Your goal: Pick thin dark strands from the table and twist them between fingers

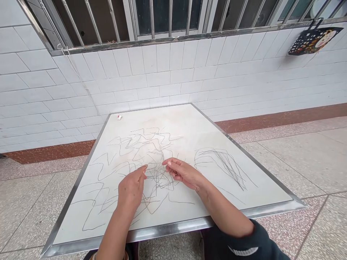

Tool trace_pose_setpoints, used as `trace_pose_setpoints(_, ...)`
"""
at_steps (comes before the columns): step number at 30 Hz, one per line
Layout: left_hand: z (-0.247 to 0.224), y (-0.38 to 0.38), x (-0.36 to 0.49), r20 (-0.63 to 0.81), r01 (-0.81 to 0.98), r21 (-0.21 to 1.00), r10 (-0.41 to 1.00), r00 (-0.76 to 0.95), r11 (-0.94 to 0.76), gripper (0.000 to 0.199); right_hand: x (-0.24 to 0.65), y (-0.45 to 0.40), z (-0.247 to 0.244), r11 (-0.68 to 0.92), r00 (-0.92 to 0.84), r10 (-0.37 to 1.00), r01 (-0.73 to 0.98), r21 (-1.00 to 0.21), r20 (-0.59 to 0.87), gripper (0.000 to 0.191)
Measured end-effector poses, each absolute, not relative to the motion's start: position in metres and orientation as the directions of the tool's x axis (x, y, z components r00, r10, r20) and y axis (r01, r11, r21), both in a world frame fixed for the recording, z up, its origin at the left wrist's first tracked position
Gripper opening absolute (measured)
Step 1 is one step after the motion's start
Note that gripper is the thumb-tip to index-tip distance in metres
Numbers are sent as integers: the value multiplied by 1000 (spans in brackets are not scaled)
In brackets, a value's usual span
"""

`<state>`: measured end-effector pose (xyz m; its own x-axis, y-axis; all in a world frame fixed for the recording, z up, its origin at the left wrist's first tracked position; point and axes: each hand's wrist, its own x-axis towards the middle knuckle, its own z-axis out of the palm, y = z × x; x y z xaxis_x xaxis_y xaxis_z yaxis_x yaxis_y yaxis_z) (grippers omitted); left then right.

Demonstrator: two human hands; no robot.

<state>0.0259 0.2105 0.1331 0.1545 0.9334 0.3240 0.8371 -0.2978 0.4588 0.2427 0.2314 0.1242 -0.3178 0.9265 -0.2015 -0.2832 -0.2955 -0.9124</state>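
Observation:
A white table top [189,126] with a metal rim carries dark scribbled lines [141,144] across its middle and a second patch of scribbles [225,164] to the right. My left hand [131,189] rests on the scribbles with its fingers curled in and one fingertip raised; I see nothing in it. My right hand [182,172] lies close beside it, fingers loosely bent and pointing left, holding nothing. The two hands' fingertips are a short gap apart. A small white and red object [119,117] lies at the table's far left corner.
The table stands against a white tiled wall [168,72] under a barred window [151,18]. A dark patterned bag [311,39] hangs at the upper right. Speckled floor tiles [298,151] surround the table on both sides.

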Motion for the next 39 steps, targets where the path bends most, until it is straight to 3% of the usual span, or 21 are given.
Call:
trace_pose_setpoints(5, 131, 215, 24, 295, 779, 581, 953, 67, -234, 38, 247, 231, 121, -302, -300, 932, -325, -897, -205, 29)
trace_pose_setpoints(10, 128, 220, 22, 237, 711, 679, 971, 26, -184, 41, 246, 232, 117, -194, -296, 945, -176, -965, -136, 26)
trace_pose_setpoints(13, 125, 222, 21, 221, 692, 699, 975, 32, -181, 41, 253, 232, 118, -118, -243, 965, -80, -990, -96, 25)
trace_pose_setpoints(18, 124, 223, 22, 212, 679, 714, 977, 24, -172, 39, 263, 232, 121, -173, -338, 930, -52, -984, -145, 27)
trace_pose_setpoints(24, 131, 225, 28, 339, 646, 723, 941, -23, -245, 47, 252, 237, 112, -195, -163, 972, -159, -968, -169, 25)
trace_pose_setpoints(30, 129, 227, 29, 382, 578, 773, 919, -95, -262, 37, 240, 244, 103, -226, -60, 973, -76, -971, -221, 15)
trace_pose_setpoints(39, 129, 224, 30, 366, 578, 774, 928, -73, -260, 32, 236, 250, 92, -165, 12, 986, 39, -986, -164, 16)
